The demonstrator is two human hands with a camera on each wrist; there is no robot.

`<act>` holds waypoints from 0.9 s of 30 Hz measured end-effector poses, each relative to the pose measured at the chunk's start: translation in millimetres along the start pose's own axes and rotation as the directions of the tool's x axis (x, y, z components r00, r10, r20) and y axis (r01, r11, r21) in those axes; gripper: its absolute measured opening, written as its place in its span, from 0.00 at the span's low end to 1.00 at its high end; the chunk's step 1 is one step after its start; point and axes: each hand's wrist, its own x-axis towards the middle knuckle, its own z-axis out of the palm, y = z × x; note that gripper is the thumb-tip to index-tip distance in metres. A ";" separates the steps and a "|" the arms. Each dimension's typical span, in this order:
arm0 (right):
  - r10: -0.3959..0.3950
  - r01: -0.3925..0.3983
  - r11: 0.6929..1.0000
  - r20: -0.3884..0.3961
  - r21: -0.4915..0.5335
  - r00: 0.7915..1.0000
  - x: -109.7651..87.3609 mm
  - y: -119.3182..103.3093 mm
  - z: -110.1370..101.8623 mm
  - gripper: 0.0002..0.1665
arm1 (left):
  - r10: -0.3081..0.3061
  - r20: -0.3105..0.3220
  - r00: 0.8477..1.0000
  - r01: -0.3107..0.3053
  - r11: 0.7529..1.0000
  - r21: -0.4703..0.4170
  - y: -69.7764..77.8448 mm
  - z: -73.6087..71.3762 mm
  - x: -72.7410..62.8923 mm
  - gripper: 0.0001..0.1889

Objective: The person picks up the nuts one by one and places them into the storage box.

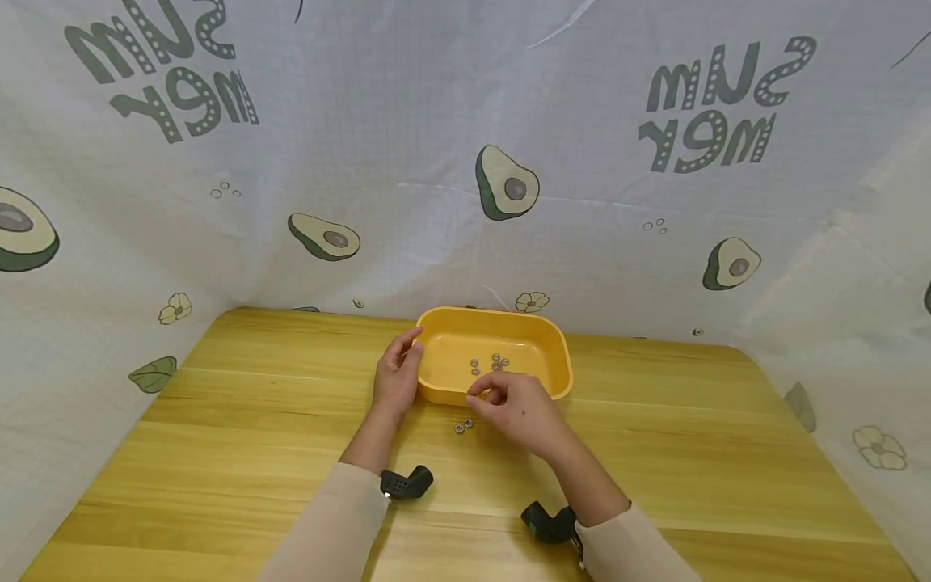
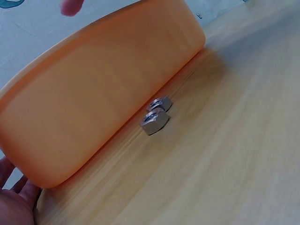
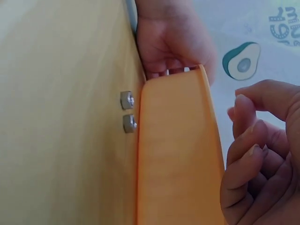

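Observation:
A yellow plastic tray (image 1: 541,384) stands on the wooden table, with several metal nuts (image 1: 497,366) on its floor. My left hand (image 1: 397,380) holds the tray's left end, fingers bent against the end wall. Over the near rim hovers my right hand (image 1: 520,408), fingers curled and thumb tip close to the index fingertip. No object shows between those fingertips in the right wrist view. Two more hex nuts (image 2: 155,122) lie side by side on the table, just in front of the tray's near wall.
A wooden table (image 1: 254,412) extends to both sides of the tray. White cloth (image 1: 407,162) printed with avocados hangs behind it and at the sides. Each wrist wears a black camera (image 1: 407,482).

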 end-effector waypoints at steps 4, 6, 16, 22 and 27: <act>-0.020 0.019 1.000 0.055 0.005 0.998 -5.9 6.6 3.9 0.03 | -0.005 0.002 1.000 0.005 1.000 0.003 0.2 -1.1 0.0 0.19; -0.030 0.030 1.000 0.083 -0.004 0.996 -7.2 10.5 6.7 0.05 | -0.008 0.001 1.000 0.008 1.000 0.003 0.4 -1.3 -0.1 0.19; -0.049 0.069 0.990 0.157 -0.122 0.986 -3.7 27.9 18.6 0.11 | -0.008 -0.002 1.000 0.008 1.000 -0.003 -1.4 -0.5 0.8 0.19; -0.069 0.096 0.981 0.155 -0.171 0.986 -2.0 32.8 22.8 0.10 | -0.003 -0.002 1.000 0.003 1.000 0.000 -1.6 0.2 0.5 0.19; -0.059 0.088 0.976 0.144 -0.200 0.988 -1.1 32.6 24.3 0.05 | -0.002 0.001 1.000 0.002 1.000 -0.009 -0.5 -0.7 0.9 0.19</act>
